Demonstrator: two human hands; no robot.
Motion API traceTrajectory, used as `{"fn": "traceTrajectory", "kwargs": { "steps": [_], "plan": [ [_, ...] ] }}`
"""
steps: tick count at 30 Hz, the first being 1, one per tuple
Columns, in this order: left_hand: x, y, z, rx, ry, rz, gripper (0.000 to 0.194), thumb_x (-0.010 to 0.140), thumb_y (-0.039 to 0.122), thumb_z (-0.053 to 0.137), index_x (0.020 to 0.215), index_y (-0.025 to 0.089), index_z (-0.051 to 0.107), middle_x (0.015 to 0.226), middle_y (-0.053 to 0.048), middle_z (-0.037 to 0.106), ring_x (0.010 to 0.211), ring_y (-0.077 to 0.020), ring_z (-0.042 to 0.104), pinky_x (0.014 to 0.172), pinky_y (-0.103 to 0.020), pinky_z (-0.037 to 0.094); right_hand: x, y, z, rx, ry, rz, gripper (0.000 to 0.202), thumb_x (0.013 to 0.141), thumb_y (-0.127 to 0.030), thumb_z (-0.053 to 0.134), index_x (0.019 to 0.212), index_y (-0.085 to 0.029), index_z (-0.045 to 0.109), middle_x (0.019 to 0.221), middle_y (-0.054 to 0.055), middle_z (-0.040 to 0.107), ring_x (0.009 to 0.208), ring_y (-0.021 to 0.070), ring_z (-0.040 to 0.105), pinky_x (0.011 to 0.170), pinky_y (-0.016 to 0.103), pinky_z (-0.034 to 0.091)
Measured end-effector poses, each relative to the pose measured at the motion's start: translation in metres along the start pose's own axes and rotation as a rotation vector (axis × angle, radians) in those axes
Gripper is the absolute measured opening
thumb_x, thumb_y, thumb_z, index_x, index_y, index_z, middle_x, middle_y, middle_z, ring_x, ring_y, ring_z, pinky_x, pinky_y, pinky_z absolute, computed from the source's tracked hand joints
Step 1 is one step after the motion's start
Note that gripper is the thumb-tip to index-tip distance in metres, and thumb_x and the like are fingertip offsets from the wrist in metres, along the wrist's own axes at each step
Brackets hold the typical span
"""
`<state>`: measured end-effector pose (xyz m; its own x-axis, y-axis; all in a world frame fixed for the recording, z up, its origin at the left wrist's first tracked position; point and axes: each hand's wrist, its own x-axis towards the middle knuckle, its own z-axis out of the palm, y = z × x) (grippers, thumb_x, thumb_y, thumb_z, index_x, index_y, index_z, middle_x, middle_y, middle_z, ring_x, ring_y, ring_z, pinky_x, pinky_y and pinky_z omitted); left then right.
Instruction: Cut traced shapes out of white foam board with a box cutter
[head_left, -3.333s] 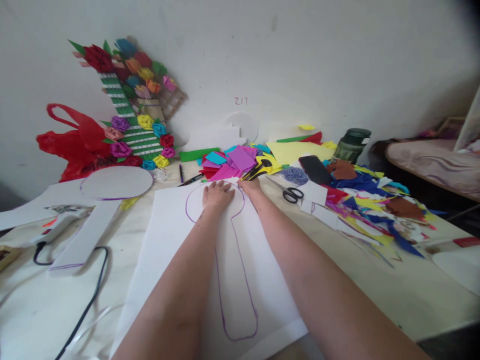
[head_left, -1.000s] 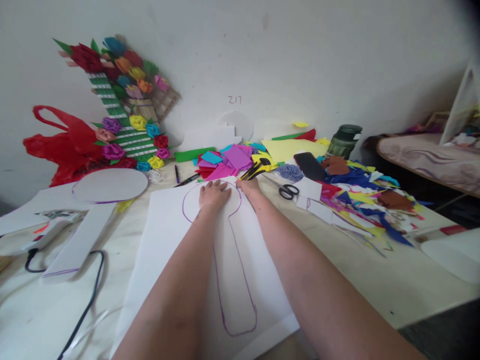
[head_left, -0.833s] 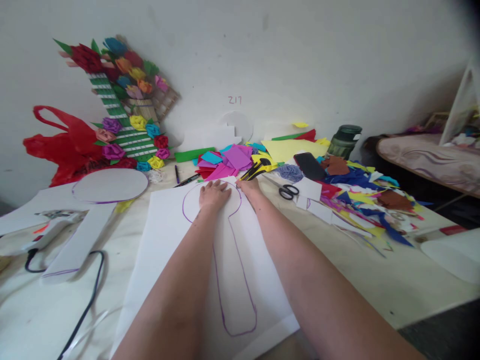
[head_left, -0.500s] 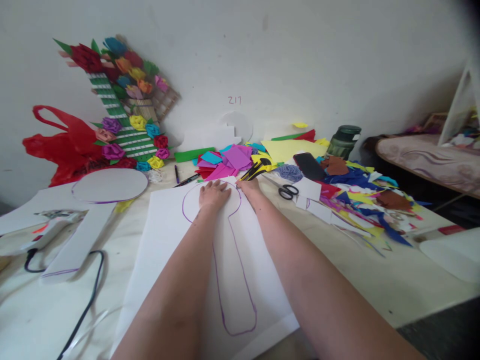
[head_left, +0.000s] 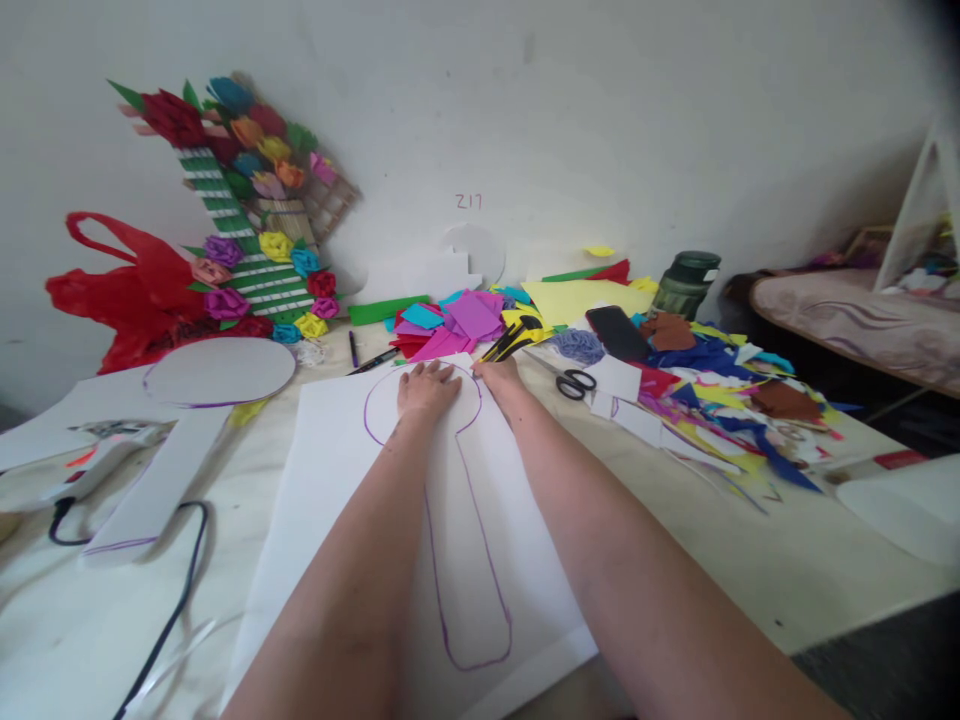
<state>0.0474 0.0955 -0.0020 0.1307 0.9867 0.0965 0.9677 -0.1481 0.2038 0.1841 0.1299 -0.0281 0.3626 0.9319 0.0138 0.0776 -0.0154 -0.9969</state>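
Table [head_left: 675, 560] before a pale wall [head_left: 420, 100]: white sheet [head_left: 330, 480] flat, long axis running away from the person.
Left hand [head_left: 429, 390] spread, gripping nothing, within the purple outline's [head_left: 486, 545] round end; right hand [head_left: 499, 375], nearer its right edge, clenched on a yellow-and-black cutter [head_left: 516, 338]. Blade tip indistinct; left arm hides some outline.

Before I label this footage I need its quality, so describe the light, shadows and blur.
Head view: soft light, greyish shading on the white sheet between the arms; head view: a dark, blurred upper-right corner; head view: too soft to tell whether the right hand grips the yellow-and-black tool.
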Motion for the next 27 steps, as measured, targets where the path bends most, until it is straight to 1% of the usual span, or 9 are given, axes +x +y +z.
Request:
{"fn": "traceTrajectory", "kwargs": {
  "steps": [8, 15, 23, 27],
  "plan": [
    [0.0004, -0.0003, 0.0004, 0.001, 0.001, 0.003, 0.049, 0.084, 0.052, 0.034, 0.129, 0.038, 0.048, 0.147, 0.006, 0.032, 0.135, -0.0222, 0.024, 0.108, -0.044, 0.016, 0.0089, 0.0053, 0.001, -0.097, -0.001, -0.004, 0.011, 0.052, -0.015, 0.059, 0.063, -0.016, 0.058, 0.064, 0.002, 0.063, 0.065, 0.0159, 0.06, 0.057, 0.024, 0.047],
    [0.0013, -0.0015, 0.0014, 0.009, 0.009, 0.01, 0.048, 0.084, 0.052, 0.034, 0.127, 0.037, 0.05, 0.146, 0.006, 0.034, 0.134, -0.0232, 0.026, 0.108, -0.044, 0.018, 0.0004, 0.0033, -0.0029, -0.071, -0.043, 0.004, 0.014, 0.052, -0.017, 0.058, 0.066, -0.016, 0.06, 0.065, 0.002, 0.062, 0.06, 0.0138, 0.057, 0.056, 0.023, 0.046],
    [0.0016, -0.0005, 0.0005, 0.025, 0.0, 0.0, 0.047, 0.085, 0.052, 0.034, 0.127, 0.037, 0.049, 0.146, 0.007, 0.033, 0.134, -0.0224, 0.025, 0.108, -0.044, 0.018, 0.0024, 0.0071, -0.0019, -0.081, -0.027, -0.011, 0.017, 0.053, -0.017, 0.057, 0.068, -0.016, 0.063, 0.069, 0.002, 0.064, 0.071, 0.016, 0.06, 0.065, 0.025, 0.047],
    [0.0009, 0.0002, 0.0, 0.015, -0.012, -0.007, 0.049, 0.085, 0.051, 0.034, 0.13, 0.036, 0.047, 0.147, 0.006, 0.031, 0.135, -0.0217, 0.024, 0.109, -0.044, 0.017, 0.0005, 0.0059, -0.0026, -0.08, -0.034, -0.013, 0.016, 0.053, -0.016, 0.057, 0.067, -0.016, 0.063, 0.069, 0.002, 0.064, 0.07, 0.0158, 0.06, 0.065, 0.024, 0.047]
  ]
}}
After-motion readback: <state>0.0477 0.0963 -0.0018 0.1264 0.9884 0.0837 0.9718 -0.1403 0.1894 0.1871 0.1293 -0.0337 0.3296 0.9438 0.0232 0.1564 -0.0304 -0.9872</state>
